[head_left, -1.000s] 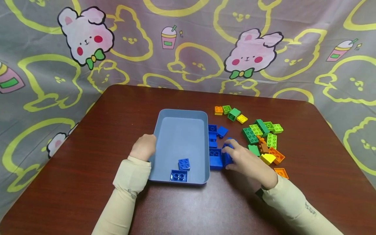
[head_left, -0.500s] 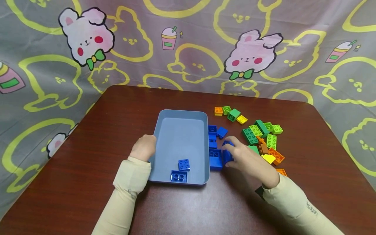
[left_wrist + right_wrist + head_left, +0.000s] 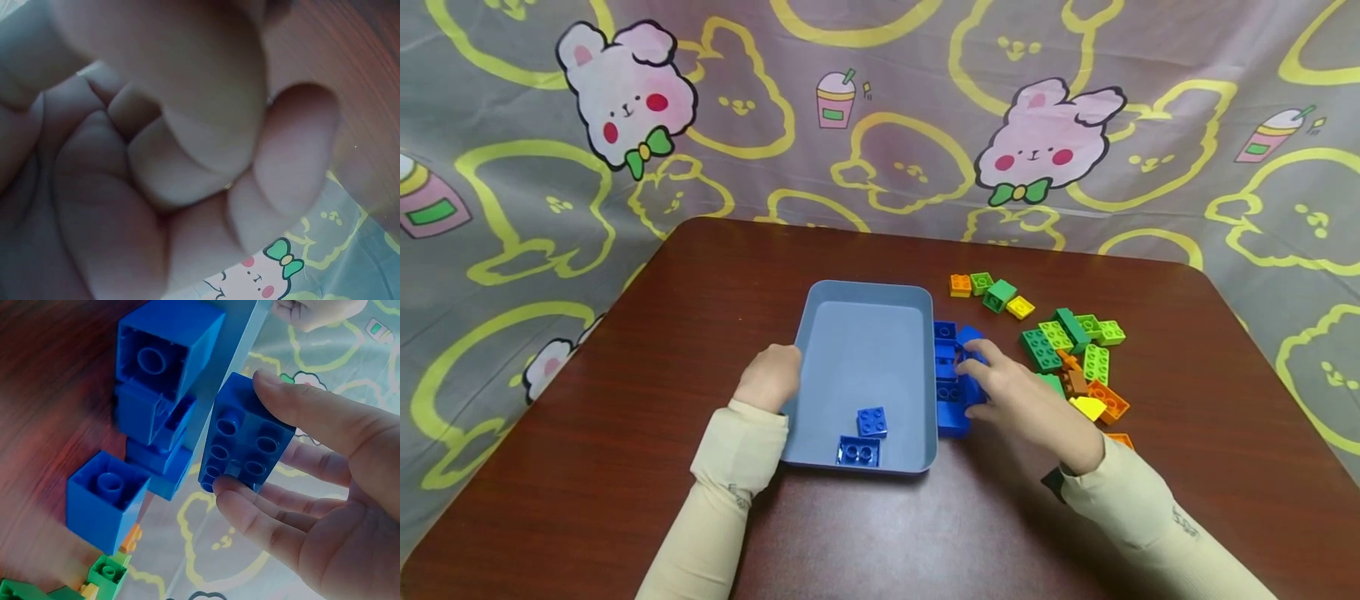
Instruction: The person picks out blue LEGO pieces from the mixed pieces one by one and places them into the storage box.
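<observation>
Head view forward, down over table [image 3: 722, 283] — wrist views near hands [image 3: 769, 379] [image 3: 1024, 407] — head, right wrist share blue bricks [image 3: 952, 421]

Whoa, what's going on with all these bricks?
A person's right grip holds a studded blue brick beside a grey-blue tray. Their left grip is curled by the tray's left edge. Two blue bricks lie in the tray; more blue bricks sit along its right side. Green, yellow, orange and brown bricks are scattered on the right too.

The right hand [image 3: 1030, 408] grips an oblong, studded blue brick [image 3: 244, 425] near the shallow grey-blue tray [image 3: 865, 354].
</observation>
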The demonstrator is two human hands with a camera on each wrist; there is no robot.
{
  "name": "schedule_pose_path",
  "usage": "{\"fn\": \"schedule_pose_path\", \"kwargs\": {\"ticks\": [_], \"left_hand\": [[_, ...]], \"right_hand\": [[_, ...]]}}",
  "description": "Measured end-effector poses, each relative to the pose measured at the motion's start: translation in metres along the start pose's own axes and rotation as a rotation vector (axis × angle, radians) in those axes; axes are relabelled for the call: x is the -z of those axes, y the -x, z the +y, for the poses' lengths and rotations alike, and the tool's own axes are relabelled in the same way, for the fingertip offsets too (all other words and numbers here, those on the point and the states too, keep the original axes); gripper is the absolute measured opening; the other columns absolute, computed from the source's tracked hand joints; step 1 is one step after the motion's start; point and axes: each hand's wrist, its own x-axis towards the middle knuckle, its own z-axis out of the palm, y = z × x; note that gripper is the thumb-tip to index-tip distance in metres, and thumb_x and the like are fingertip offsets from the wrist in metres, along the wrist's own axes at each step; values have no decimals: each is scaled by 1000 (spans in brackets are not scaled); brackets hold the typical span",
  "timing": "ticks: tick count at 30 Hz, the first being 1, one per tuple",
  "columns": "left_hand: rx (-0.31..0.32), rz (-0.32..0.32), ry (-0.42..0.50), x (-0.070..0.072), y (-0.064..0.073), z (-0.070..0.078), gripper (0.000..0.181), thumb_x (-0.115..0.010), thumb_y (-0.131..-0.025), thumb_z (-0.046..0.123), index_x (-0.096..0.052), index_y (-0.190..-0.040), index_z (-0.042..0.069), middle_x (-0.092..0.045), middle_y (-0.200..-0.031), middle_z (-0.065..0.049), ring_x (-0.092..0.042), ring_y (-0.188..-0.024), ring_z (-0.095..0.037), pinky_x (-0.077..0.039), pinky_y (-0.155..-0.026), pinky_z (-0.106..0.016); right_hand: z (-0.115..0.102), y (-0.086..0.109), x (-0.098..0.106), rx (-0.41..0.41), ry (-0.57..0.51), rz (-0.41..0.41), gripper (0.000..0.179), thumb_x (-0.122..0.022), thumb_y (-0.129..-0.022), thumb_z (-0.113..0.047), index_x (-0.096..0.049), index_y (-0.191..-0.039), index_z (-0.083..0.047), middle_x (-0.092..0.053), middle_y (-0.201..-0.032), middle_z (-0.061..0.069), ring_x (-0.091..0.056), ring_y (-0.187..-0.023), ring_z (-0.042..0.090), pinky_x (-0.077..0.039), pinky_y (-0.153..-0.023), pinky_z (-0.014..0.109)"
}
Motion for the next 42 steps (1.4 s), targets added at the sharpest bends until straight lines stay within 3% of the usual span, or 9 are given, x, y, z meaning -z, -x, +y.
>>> {"fn": "schedule_pose_path", "kwargs": {"ticks": [14,25,42], "left_hand": [[4,4,12,2,4,2,22,-40,-86,-7,-61,-79,-5,-51,-64,-14,-49,-58,-22,-43,-53,-36],[-7,18,2,2,5,2,22,-40,-86,-8,-61,-80,-7,-53,-65,-15,-51,-58,-23,-44,-54,-37],[7,14,15,1,4,2,23,-39,-86,-7,-62,-83,-7,-56,-71,-17,-53,-61,-24,-46,-56,-40]], "right_hand": [[-9,-13,0,35,-4,9,46,-79,-66,-9,-59,-106,2,-43,-120,22,-60,-82,25,-50,-65,30],[-19,-25,-2,34,10,-42,45,-78,-67,-11,-59,-107,0,-43,-121,19,-59,-85,25,-50,-65,30],[-26,-37,-5,116,47,-78,45,-77,-69,-10,-59,-109,-1,-44,-123,20,-59,-89,24,-50,-68,30]]}}
